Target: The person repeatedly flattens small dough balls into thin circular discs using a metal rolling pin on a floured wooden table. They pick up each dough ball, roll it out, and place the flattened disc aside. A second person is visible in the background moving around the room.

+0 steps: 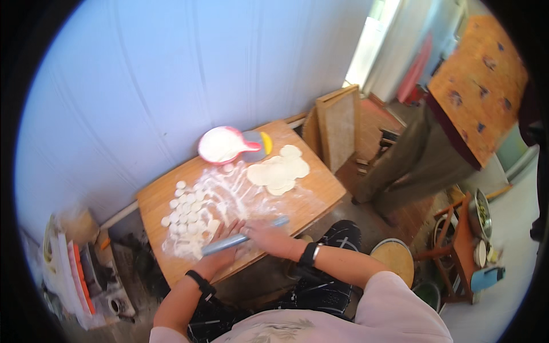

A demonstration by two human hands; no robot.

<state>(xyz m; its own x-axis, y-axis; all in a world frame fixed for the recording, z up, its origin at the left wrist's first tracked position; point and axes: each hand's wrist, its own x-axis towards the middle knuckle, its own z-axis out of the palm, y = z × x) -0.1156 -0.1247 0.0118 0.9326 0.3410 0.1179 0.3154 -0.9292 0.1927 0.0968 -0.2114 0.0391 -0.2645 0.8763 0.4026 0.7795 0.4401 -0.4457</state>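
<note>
A light wooden table (315, 171) stands before me against the wall, dusted with white flour. My right hand (266, 236) grips a smooth grey-blue rolling pin (225, 245), which slants across above my left hand. My left hand (227, 235) rests low over the table, fingers stretched forward; whatever is beneath its palm is hidden. Just left of those fingers lie several small round dough pieces (187, 210) in a cluster. Thin rolled dough rounds (281, 169) overlap at the far right. Behind the floury patch sits a pink-rimmed bowl (221, 145) with a handle, filled with white flour.
Beside the bowl is a grey and yellow round object (256, 145). Wooden framed panels (339, 128) lean at the table's right end. Further right, a person (411, 167) stands by an orange patterned panel (480, 90). A metal bowl (481, 214) rests on a wooden chair (463, 253).
</note>
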